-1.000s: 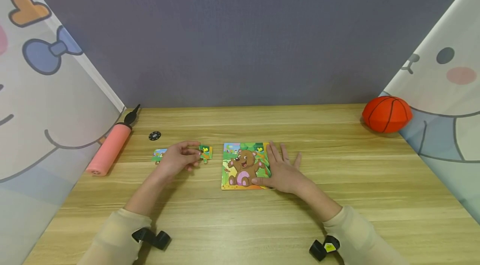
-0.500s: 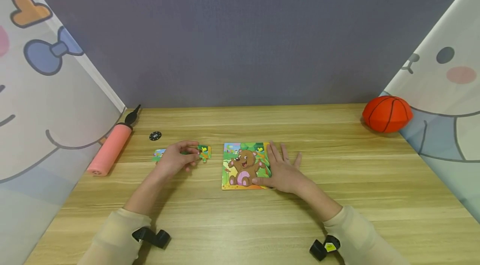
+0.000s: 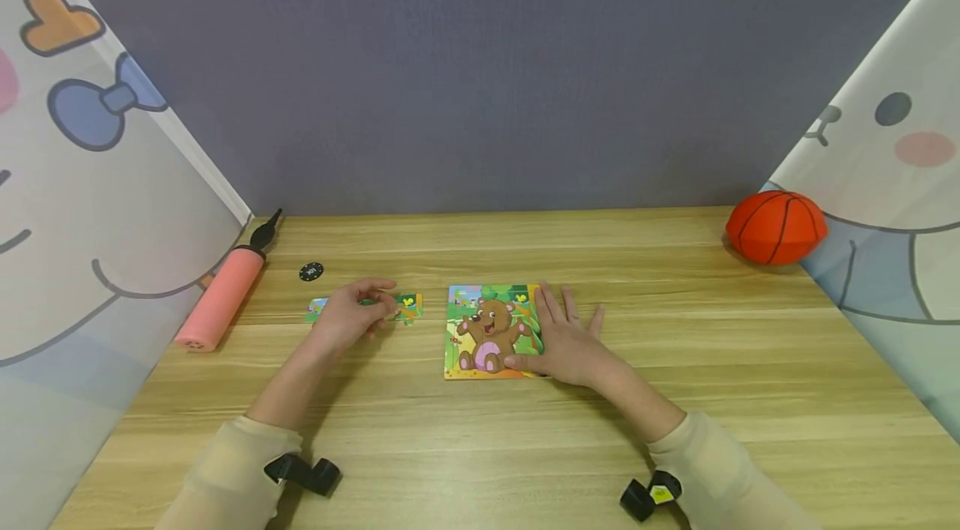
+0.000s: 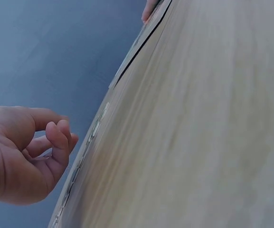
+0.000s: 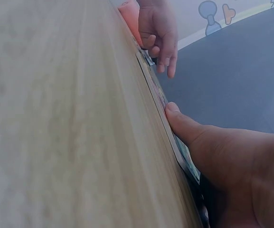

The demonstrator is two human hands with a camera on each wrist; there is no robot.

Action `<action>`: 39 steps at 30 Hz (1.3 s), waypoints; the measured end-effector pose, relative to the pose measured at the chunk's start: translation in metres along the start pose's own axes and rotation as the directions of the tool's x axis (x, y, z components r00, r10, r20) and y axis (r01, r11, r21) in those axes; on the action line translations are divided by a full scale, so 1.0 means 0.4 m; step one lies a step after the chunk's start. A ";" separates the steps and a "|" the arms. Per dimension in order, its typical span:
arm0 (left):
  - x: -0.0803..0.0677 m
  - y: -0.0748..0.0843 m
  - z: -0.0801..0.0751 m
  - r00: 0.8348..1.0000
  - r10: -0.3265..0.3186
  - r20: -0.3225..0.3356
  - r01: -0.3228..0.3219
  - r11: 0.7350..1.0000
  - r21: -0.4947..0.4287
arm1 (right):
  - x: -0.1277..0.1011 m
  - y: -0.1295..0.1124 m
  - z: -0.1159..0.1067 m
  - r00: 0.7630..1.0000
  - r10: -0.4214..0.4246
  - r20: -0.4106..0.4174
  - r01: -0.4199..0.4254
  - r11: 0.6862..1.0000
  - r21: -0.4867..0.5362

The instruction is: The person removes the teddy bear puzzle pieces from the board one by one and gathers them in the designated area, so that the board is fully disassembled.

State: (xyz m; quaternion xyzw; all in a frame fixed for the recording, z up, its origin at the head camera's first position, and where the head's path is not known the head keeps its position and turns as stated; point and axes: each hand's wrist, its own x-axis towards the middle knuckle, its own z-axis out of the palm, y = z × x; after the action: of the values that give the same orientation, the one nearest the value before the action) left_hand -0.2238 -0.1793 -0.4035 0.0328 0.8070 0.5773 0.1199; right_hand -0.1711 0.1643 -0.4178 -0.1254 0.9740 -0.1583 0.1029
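Two hands are at work: the left hand [image 3: 351, 315] has curled tighter over the loose pieces [image 3: 408, 307] beside the puzzle [image 3: 487, 330], pinching one, so a piece looks about to lift. The right hand [image 3: 564, 338] lies flat, steadying the puzzle on the worktop [image 3: 675, 363].

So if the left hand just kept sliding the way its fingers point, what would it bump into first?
Probably the loose puzzle piece at the left hand's fingertips; it may already touch it. Beyond that lies the bear puzzle board, which the right hand rests on.
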 end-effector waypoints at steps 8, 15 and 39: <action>-0.002 0.006 0.023 1.000 0.009 0.010 -0.009 0.999 0.043 | -0.004 0.004 0.002 1.000 -0.014 -0.010 0.014 1.000 0.026; -0.006 0.023 0.068 0.997 0.040 0.067 -0.042 0.998 0.038 | -0.014 0.007 0.001 0.996 -0.089 -0.015 0.090 0.996 0.030; -0.013 0.022 0.172 0.968 0.023 0.249 -0.007 0.998 -0.066 | -0.011 0.002 0.004 0.987 -0.150 0.056 0.154 0.986 -0.068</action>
State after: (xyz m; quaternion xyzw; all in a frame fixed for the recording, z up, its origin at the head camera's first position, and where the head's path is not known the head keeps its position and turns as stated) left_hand -0.2038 -0.1140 -0.4153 0.1072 0.7661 0.5954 0.2171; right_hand -0.1665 0.1657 -0.4190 -0.2068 0.9637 -0.1270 0.1108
